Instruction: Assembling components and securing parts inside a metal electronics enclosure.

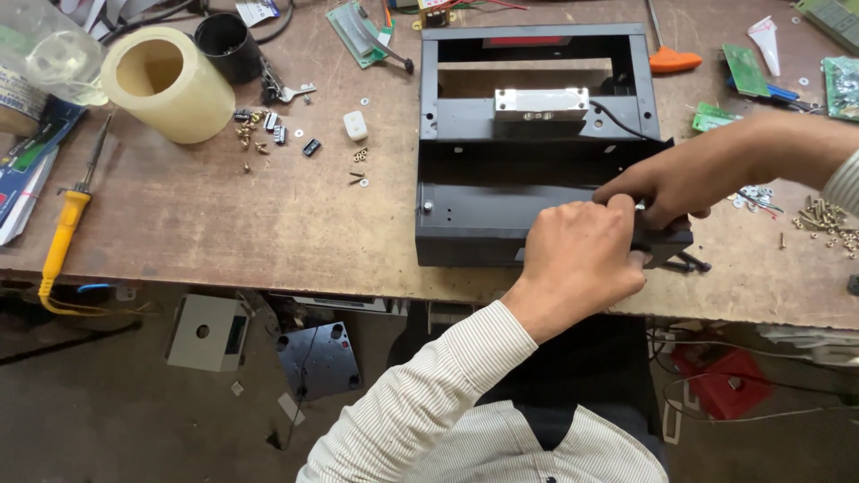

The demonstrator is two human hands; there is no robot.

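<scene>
Both hands [617, 219] at black metal case's [474, 206] front-right corner

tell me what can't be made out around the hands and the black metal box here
- Head view: the front right corner of the black metal box is covered by the left hand and right hand.
- What the fingers pinch there is hidden by the hands themselves.
- The right forearm is cut off by the right edge of the picture.
- The loose brass screws are too small to tell their type.
- The clear plastic bottle is cut off at the top left corner.
</scene>
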